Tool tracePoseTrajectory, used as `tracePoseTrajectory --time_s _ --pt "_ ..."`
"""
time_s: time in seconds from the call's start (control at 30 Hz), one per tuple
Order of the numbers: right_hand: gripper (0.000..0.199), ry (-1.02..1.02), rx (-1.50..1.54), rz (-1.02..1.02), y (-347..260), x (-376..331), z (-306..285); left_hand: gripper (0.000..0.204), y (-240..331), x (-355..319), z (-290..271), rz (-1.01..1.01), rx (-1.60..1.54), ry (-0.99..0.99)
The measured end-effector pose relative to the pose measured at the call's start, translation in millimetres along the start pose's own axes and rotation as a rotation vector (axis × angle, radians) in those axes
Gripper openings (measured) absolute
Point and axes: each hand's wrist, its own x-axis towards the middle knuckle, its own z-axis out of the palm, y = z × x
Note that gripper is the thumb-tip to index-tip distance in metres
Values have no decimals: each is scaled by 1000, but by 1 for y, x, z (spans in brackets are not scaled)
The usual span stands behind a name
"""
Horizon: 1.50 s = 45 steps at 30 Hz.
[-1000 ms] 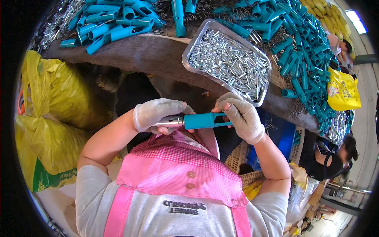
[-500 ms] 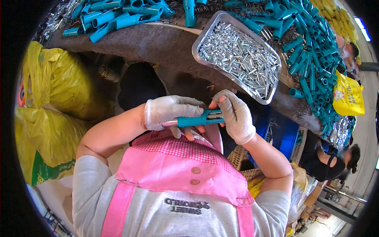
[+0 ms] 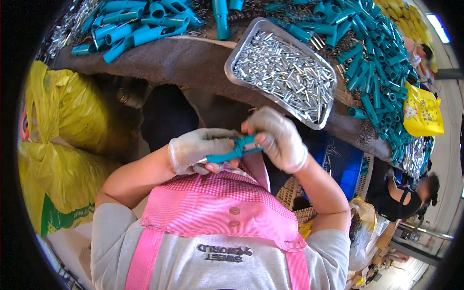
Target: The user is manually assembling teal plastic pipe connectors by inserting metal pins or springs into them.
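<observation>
My left hand (image 3: 199,149), in a pale thin glove with bare fingertips, is closed around a teal plastic tube (image 3: 223,157) in front of my chest. A shiny metal end pokes out beside that palm. The tube's slotted end points right and tilts slightly up. There my right hand (image 3: 279,139), gloved alike and somewhat blurred, is curled with thumb and fingers at the slot. Whether it also holds a small part is hidden. Just beyond, a metal tray (image 3: 231,72) full of short silver pins (image 3: 290,72) rests on the bench edge.
Teal tubes (image 3: 140,31) lie heaped at the far left, and a larger pile (image 3: 374,72) covers the right of the bench. Yellow sacks (image 3: 67,111) stand at left. A blue crate (image 3: 345,166) sits below the bench. Another person (image 3: 398,198) is at the far right.
The teal tube and both hands have shifted slightly left, and the tube's slotted end has tipped up. My right hand has curled further over that end.
</observation>
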Motion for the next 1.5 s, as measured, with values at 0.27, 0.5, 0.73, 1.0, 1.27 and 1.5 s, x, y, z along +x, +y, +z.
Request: tracePoseTrajectory --time_s 0.27,0.5,0.73,1.0,1.27,1.5 --pt "9 303 -726 224 54 14 -50 34 5 1 -16 360 -232 41" --pt "9 418 -505 253 16 19 -41 28 -2 13 -17 394 -338 43" --pt "10 186 -418 153 -27 24 1 32 -3 11 -4 421 -146 148" --pt "27 182 -784 69 -29 15 31 37 -11 15 0 495 -104 213" --pt "22 430 33 407 -15 6 53 37 -16 14 -1 644 177 370" --pt "51 544 1381 586 -6 -2 70 39 -18 8 3 580 166 238"
